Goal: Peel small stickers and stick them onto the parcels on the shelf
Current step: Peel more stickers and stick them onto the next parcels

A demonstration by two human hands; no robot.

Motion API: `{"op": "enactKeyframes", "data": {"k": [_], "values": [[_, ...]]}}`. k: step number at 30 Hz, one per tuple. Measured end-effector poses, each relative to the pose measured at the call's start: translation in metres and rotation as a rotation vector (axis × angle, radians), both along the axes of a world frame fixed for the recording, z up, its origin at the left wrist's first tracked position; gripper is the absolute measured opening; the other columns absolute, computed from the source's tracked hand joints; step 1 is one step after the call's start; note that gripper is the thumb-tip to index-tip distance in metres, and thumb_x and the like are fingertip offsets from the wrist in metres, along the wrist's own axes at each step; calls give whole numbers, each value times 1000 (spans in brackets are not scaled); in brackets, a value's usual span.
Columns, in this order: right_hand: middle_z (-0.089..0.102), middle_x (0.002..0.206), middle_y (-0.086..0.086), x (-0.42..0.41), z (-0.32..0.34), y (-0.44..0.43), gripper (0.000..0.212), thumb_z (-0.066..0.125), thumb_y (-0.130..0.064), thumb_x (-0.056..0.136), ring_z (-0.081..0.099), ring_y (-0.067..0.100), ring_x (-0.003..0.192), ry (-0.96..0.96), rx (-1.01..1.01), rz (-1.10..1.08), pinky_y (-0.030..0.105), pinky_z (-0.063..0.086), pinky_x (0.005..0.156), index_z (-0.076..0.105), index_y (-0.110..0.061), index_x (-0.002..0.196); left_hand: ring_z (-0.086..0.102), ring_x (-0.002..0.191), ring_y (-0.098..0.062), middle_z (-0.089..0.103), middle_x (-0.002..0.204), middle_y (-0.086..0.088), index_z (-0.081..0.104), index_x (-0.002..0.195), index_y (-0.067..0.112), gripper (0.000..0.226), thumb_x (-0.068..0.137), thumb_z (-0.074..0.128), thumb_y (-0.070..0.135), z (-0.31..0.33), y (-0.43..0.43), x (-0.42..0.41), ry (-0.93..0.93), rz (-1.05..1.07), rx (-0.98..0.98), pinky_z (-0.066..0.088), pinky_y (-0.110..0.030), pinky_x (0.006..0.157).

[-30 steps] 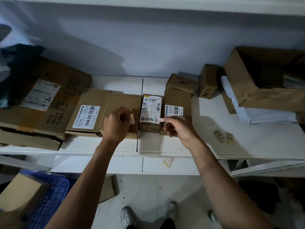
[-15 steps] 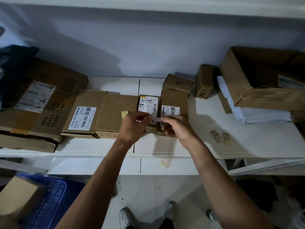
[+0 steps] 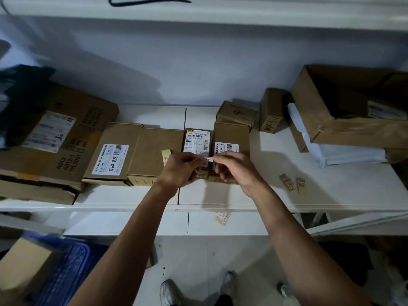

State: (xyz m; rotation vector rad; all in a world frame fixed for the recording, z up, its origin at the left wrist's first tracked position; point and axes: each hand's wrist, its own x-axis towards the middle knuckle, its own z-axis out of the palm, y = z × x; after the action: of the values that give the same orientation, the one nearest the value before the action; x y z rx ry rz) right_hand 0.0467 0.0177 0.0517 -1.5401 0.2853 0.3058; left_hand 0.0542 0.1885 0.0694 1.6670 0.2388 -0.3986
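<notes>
A small white sticker [image 3: 208, 159] with red print is pinched between my left hand [image 3: 182, 167] and my right hand [image 3: 234, 167], just above the front of a narrow labelled parcel [image 3: 197, 140]. A yellowish sticker backing strip [image 3: 165, 156] pokes out behind my left hand. To the left lie a plain brown parcel [image 3: 154, 149] and a parcel [image 3: 112, 155] with a white barcode label. To the right sits another labelled parcel [image 3: 230, 138]. All rest on the white shelf [image 3: 309, 195].
A large carton [image 3: 55, 140] fills the shelf's left end. Small boxes [image 3: 236, 113] and an open carton [image 3: 348, 107] on white packets stand at the back right. Loose sticker strips [image 3: 291, 184] lie right of my hands. A blue crate [image 3: 66, 268] sits on the floor below.
My left hand has moved right from the plain brown parcel and met my right hand. Both now pinch the small sticker that only the right hand held before.
</notes>
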Motion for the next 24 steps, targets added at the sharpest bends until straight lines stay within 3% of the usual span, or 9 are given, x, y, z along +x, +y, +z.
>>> {"op": "enactKeyframes", "data": {"k": [2, 6, 9, 12, 16, 24], "values": [[64, 63, 6, 0, 1, 0, 8, 68, -15, 94, 50, 13, 44, -11, -40, 13, 22, 39, 45, 71, -7, 93, 54, 44, -7, 60, 56, 1, 72, 89, 1, 9, 90, 70, 10, -5, 2, 3, -110, -23, 96, 44, -17, 44], [63, 59, 3, 3, -1, 2, 9, 69, -15, 93, 48, 14, 44, -42, -102, 19, 26, 36, 44, 72, -7, 90, 69, 80, -17, 69, 87, 4, 77, 84, 19, 3, 84, 75, 21, -19, 5, 11, -472, -122, 498, 56, -31, 74], [64, 57, 2, 6, -3, 3, 10, 68, -14, 94, 47, 15, 44, -25, -151, 18, 25, 36, 44, 73, -7, 89, 68, 98, -21, 65, 114, 0, 78, 85, 21, 9, 81, 78, 29, -30, 6, 17, -526, -143, 602, 56, -37, 85], [65, 57, 2, 6, -3, 4, 11, 68, -14, 93, 47, 14, 41, 0, -199, 25, 22, 35, 43, 74, -8, 87, 62, 111, -28, 63, 126, -3, 80, 85, 21, 12, 79, 78, 31, -39, 9, 21, -595, -175, 693, 52, -44, 94], [67, 57, 5, 8, -4, 5, 11, 67, -12, 93, 46, 14, 40, 4, -246, 39, 21, 34, 40, 75, -7, 87, 56, 116, -36, 62, 128, -13, 81, 86, 18, 16, 77, 75, 30, -46, 13, 22, -672, -204, 765, 46, -48, 100], [69, 59, 8, 10, -4, 7, 9, 69, -11, 91, 47, 13, 39, 26, -284, 46, 19, 35, 38, 75, -8, 87, 54, 119, -36, 61, 131, -14, 80, 87, 17, 13, 77, 78, 24, -47, 16, 24, -675, -238, 773, 45, -48, 102]]}}
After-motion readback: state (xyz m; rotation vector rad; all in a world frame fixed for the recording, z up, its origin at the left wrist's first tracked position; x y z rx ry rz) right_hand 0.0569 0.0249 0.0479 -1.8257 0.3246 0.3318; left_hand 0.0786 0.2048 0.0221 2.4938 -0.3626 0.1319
